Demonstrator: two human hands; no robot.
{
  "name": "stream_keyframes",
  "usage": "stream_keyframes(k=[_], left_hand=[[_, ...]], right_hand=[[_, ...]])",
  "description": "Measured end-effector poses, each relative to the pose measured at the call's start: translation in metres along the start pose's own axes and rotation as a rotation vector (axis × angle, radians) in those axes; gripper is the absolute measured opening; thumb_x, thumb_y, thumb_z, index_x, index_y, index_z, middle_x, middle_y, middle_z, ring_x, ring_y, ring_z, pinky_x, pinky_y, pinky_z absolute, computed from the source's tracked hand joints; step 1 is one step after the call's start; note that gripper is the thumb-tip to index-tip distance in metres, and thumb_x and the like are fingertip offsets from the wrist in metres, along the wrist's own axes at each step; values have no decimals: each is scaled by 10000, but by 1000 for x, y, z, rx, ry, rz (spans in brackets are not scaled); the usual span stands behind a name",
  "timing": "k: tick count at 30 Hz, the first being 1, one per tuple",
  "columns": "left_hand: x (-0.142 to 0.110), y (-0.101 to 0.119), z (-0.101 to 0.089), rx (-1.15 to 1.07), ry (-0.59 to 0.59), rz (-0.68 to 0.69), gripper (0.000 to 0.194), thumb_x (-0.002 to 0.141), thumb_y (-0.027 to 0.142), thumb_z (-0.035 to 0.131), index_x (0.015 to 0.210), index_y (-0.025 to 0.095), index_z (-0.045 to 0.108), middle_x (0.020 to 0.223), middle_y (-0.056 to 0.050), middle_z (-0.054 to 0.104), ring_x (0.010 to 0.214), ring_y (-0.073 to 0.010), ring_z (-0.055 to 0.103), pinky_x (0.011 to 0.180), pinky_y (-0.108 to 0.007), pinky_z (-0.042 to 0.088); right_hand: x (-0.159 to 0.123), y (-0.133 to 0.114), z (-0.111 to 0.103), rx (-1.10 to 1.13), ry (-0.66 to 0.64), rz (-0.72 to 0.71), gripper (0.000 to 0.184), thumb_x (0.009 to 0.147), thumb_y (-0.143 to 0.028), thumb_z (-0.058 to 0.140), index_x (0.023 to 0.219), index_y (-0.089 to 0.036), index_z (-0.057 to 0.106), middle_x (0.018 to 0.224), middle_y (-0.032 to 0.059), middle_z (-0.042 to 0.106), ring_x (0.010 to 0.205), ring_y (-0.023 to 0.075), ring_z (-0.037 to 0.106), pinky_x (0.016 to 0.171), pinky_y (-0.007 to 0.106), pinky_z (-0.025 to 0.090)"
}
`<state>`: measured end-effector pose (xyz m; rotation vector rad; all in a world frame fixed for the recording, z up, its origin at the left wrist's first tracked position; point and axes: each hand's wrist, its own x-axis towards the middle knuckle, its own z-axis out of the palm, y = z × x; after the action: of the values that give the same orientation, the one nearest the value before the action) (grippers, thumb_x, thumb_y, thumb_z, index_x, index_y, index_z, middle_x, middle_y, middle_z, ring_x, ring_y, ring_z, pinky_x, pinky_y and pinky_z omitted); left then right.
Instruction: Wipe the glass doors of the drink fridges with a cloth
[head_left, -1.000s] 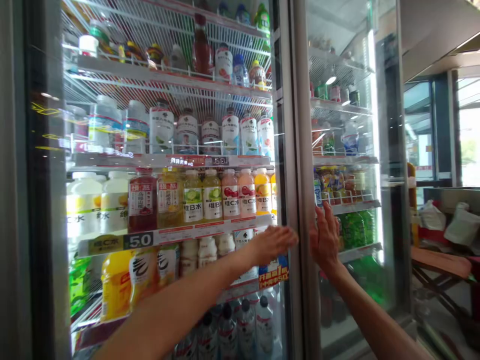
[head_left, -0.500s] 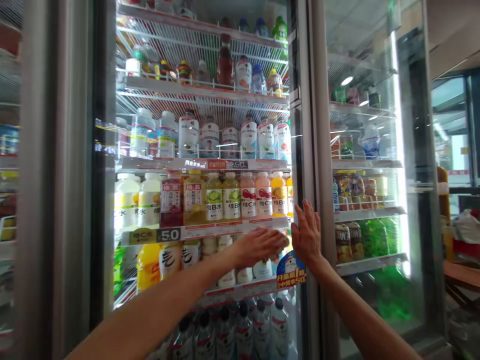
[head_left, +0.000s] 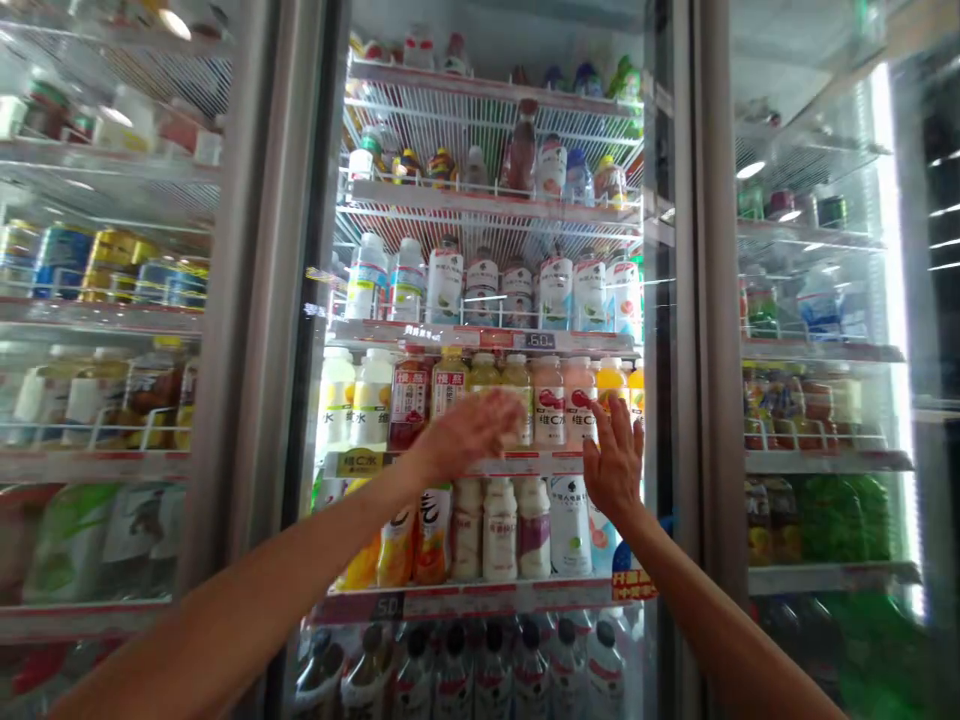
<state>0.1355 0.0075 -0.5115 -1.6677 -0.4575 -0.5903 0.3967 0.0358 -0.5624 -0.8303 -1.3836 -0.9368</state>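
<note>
Pink btls [head_left: 551,400], not in hand yet; prob. only at reaching stage, w/ R hand [head_left: 616,460] raised near them, fingers spread, holding nothing visible, & L hand [head_left: 474,425] blurred in front of yellow-green btls [head_left: 484,370], can't tell how far opened. Left upright in row on mid shelf [head_left: 551,462] of fridge [head_left: 709,300]. Pale-capped, w/ cherry pics on pale labels.
</note>
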Motion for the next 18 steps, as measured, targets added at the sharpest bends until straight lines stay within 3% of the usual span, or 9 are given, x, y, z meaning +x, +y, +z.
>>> stream_keyframes(k=[2,3,5,9,10,13,15,18], left_hand=[[-2,-29,-7,79,78,-276,440,875,235,412,1298,114,398,1411,-150,345,1370,-255,166,1071,-430,285],[-4,-35,-9,99,95,-347,440,872,241,420,1290,105,406,1413,-169,331,1369,-271,165,1064,-445,291],[-17,-30,-14,91,61,-326,456,864,236,432,1301,113,394,1416,-166,329,1366,-276,173,1058,-443,301],[-53,-5,-21,23,-61,-58,490,859,168,402,1344,186,334,1398,-74,390,1363,-208,202,1075,-374,297],[-59,-11,-24,34,-51,-87,496,864,164,390,1353,189,314,1400,-72,388,1364,-201,199,1079,-371,294],[-64,-53,-34,114,36,-438,534,883,205,374,1388,134,215,1431,-131,318,1370,-221,174,1086,-412,285],[-62,-75,-36,137,66,-592,549,890,244,375,1388,95,199,1446,-165,268,1371,-241,164,1091,-437,275],[-63,-67,-32,96,76,-527,502,888,262,380,1357,111,283,1451,-160,259,1374,-252,149,1088,-458,276]], right_hand=[[4,-10,5,12,8,-11,552,882,-243,360,1413,-266,209,1481,72,237,1366,224,203,1085,479,200],[5,-15,8,21,8,-15,551,881,-241,362,1412,-266,214,1479,72,241,1366,225,204,1084,479,201],[6,-26,13,37,6,-27,553,877,-240,366,1410,-265,219,1476,73,250,1365,227,206,1083,481,200],[4,-42,23,46,-12,-62,565,872,-240,377,1412,-261,213,1476,72,251,1361,219,219,1086,465,198],[5,-44,25,49,-14,-64,566,870,-241,380,1411,-262,214,1478,69,246,1361,219,219,1087,462,198],[8,-46,31,66,11,-53,562,868,-243,386,1406,-268,225,1483,60,234,1360,220,222,1090,467,188],[10,-48,33,67,33,-43,566,866,-244,393,1406,-270,225,1483,57,233,1357,223,230,1094,477,173],[14,-52,35,47,33,-54,581,861,-251,412,1408,-271,221,1479,54,247,1356,227,234,1098,478,158]])
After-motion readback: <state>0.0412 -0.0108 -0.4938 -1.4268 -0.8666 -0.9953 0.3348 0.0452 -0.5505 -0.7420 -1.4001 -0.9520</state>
